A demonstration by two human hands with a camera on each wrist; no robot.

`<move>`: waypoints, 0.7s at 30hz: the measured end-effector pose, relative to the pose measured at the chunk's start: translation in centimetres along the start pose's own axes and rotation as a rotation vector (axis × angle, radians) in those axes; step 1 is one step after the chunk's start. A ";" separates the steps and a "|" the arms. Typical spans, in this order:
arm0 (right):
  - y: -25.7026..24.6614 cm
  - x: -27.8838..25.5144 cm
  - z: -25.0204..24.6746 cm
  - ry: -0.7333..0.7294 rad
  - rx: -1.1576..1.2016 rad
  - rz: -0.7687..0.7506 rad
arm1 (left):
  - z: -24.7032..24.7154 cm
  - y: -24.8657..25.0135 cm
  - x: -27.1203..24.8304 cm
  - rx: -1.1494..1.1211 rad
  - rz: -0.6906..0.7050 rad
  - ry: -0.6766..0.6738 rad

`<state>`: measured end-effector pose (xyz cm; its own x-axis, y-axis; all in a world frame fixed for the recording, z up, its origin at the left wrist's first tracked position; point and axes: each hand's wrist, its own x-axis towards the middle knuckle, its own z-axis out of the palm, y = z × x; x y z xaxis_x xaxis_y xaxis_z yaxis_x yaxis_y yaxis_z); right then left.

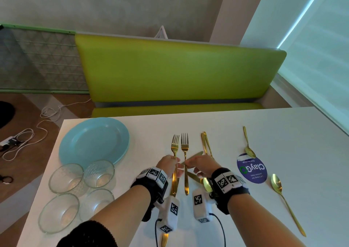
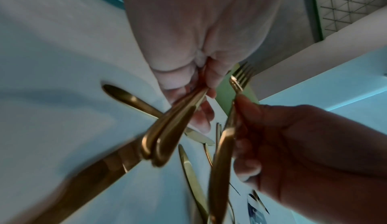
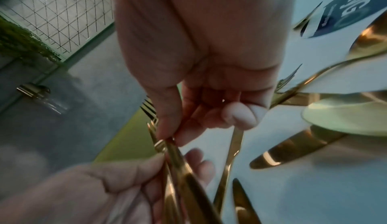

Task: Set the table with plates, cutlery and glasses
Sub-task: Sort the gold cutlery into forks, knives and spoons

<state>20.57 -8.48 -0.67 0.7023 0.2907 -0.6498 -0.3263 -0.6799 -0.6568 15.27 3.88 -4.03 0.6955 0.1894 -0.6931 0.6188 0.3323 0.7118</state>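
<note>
Head view, hidden parts: both wrists wear black bands with white marker blocks, which cover part of the cutlery beneath them; a gold handle [image 1: 164,240] pokes out below the left forearm, cut off by the picture's edge.
Head view, left hand: the left hand [image 1: 167,164] is curled around gold fork handles; one gold fork [image 1: 175,146] points its tines away from the person.
Head view, right hand: the right hand [image 1: 203,164] pinches the stem of a second gold fork [image 1: 185,152] just beside the first.
Head view, containers: four clear glass bowls [image 1: 66,177] sit grouped at the table's left, with nothing seen inside; a pale blue plate [image 1: 94,142] lies just behind them, bare.
Head view, table: on the white table [image 1: 292,199] two gold spoons [image 1: 283,199] lie to the right, near a round blue sticker [image 1: 252,168].
Left wrist view: blurred; the left hand [image 2: 199,53] grips two stacked gold handles [image 2: 167,136], while the right hand [image 2: 293,144] holds its fork.
Right wrist view: blurred; thumb and fingers [image 3: 167,111] of the right hand pinch a fork's stem; gold knives [image 3: 293,148] lie on the table, edges cut off.
</note>
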 end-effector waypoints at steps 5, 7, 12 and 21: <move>-0.4 1.0 1.6 -0.034 -0.009 0.002 | 0.1 0.2 -0.2 0.005 -0.001 -0.027; -0.4 1.4 1.8 -0.013 -0.022 -0.003 | 0.1 0.5 -0.7 -0.032 -0.002 -0.039; -0.4 1.8 2.4 0.040 0.143 -0.031 | -0.1 0.6 0.0 0.015 0.042 -0.010; -0.9 4.0 1.1 0.166 -0.066 -0.081 | -1.6 0.4 1.9 0.065 0.087 0.060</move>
<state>23.01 -5.93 -3.08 0.8207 0.2351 -0.5208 -0.2262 -0.7033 -0.6739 16.27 5.85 -5.27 0.7258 0.2709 -0.6323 0.5807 0.2516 0.7743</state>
